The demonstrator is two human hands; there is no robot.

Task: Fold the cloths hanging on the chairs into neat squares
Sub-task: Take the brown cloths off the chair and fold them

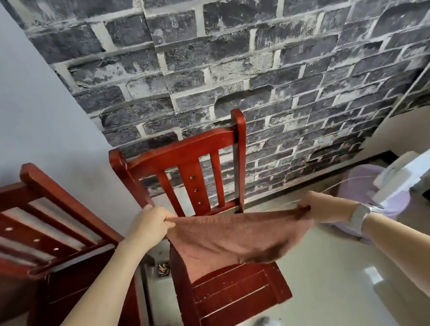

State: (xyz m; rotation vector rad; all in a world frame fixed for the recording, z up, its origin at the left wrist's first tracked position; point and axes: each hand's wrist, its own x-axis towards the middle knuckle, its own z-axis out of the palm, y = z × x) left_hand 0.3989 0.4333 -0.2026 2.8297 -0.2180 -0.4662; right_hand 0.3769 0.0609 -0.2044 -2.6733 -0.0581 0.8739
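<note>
We look down from head height at our two bare arms reaching forward over a red-brown wooden chair with a slatted back (pixel 205 179), which stands against a wall papered in a dark grey brick pattern (pixel 250 53). Between our hands hangs a rust-brown terry cloth (pixel 232 238), stretched out in the air above the chair seat. Our left hand (pixel 152 221) pinches the cloth's upper left corner, its grip closed tight on the fabric. Our right hand (pixel 324 208), with a pale watch band (pixel 357 218) on the wrist, pinches the upper right corner in the same way. The top edge runs nearly straight from hand to hand, while the rest of the cloth sags down and toward us, its lower part draping close to the seat. We judge that holding it taut by two corners lets the fabric hang flat, so the edges can be matched for a first fold. To the left stands a second red-brown wooden chair (pixel 42 220), seen partly. On the far right, near the floor, sit a lilac round object (pixel 398 202) and a white appliance (pixel 416 168) we cannot identify.
</note>
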